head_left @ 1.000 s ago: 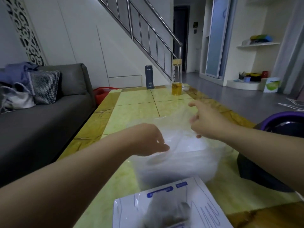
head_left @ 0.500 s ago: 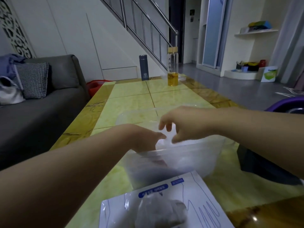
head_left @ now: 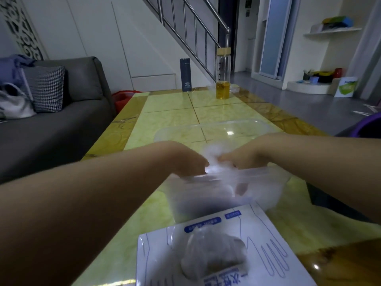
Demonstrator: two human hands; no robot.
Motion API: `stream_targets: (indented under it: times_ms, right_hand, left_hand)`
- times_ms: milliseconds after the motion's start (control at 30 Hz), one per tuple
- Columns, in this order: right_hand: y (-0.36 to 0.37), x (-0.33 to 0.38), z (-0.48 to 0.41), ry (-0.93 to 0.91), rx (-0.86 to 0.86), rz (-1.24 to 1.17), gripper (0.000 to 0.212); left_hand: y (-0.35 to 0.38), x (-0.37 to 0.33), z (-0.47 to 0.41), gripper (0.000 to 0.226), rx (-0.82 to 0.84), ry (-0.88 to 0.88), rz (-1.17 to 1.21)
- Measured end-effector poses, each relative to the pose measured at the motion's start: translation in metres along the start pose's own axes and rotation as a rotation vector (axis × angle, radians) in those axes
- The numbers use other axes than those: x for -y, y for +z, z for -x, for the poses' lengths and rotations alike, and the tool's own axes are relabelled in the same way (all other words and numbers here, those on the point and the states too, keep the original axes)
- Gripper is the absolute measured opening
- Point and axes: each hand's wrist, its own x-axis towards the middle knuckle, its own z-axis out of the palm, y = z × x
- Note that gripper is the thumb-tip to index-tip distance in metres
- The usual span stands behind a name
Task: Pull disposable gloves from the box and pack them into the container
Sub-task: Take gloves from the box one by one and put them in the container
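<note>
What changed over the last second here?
The left hand and right hand, apart a second ago, closed together and lowered to the container, bunching the clear glove down into it. The glove box and lid stayed put.

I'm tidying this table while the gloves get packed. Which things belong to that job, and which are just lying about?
Job in hand:
glove box
clear container
clear lid behind it
glove, held at the container's mouth by left hand and right hand

Lying about:
dark flask
glass bottle of yellow liquid
checked cushion on the sofa
</note>
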Motion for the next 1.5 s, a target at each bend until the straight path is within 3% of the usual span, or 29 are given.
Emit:
stream_targets:
  times_ms: [100,200,300,367,433,533,600,700,800,1067,1300,1367,1467,1500]
  right_hand:
    - [-0.001,0.007,0.022,-0.021,-0.138,-0.042,0.099]
    - [-0.005,0.016,0.066,-0.124,-0.529,0.007,0.059]
    - [0.002,0.023,0.111,-0.31,-0.862,-0.121,0.022]
    - [0.016,0.03,0.138,-0.436,-0.801,-0.277,0.011]
    - [0.032,0.034,0.149,-0.484,-0.589,-0.398,0.007]
    - [0.062,0.039,0.145,-0.396,-0.341,-0.415,0.024]
    - [0.08,0.044,0.138,-0.341,-0.289,-0.419,0.038]
    - [0.102,0.052,0.128,-0.365,-0.389,-0.443,0.032]
    - [0.112,0.057,0.121,-0.327,-0.514,-0.553,0.013]
    - [0.09,0.056,0.137,-0.371,-0.335,-1.4,0.004]
    - [0.054,0.043,0.159,-0.487,-0.511,-1.331,0.007]
    - [0.045,0.041,0.161,-0.508,-0.531,-1.376,0.017]
    - [0.035,0.044,0.165,-0.609,-0.521,-1.407,0.033]
    - [0.031,0.045,0.167,-0.639,-0.526,-1.399,0.036]
  left_hand:
    - [-0.017,-0.006,0.034,0.051,-0.279,0.054,0.062]
    - [-0.021,-0.003,0.072,0.033,-0.547,0.131,0.181]
    - [0.0,-0.001,0.113,0.021,-0.791,0.208,0.313]
    - [0.026,-0.006,0.135,0.016,-0.733,0.186,0.419]
    - [0.049,-0.011,0.143,0.026,-0.571,0.127,0.512]
    - [0.073,-0.02,0.142,0.047,-0.423,0.07,0.516]
    - [0.082,-0.027,0.137,0.039,-0.424,0.036,0.4]
    - [0.09,-0.034,0.133,0.031,-0.49,-0.009,0.416]
    - [0.09,-0.035,0.134,0.027,-0.543,-0.019,0.706]
    - [0.084,-0.026,0.141,0.018,-0.385,0.161,1.369]
    - [0.06,-0.012,0.159,0.023,-0.487,0.338,1.587]
    - [0.051,-0.01,0.158,0.031,-0.504,0.36,1.616]
    - [0.045,-0.012,0.152,0.071,-0.438,0.338,1.548]
    - [0.043,-0.014,0.152,0.075,-0.419,0.343,1.523]
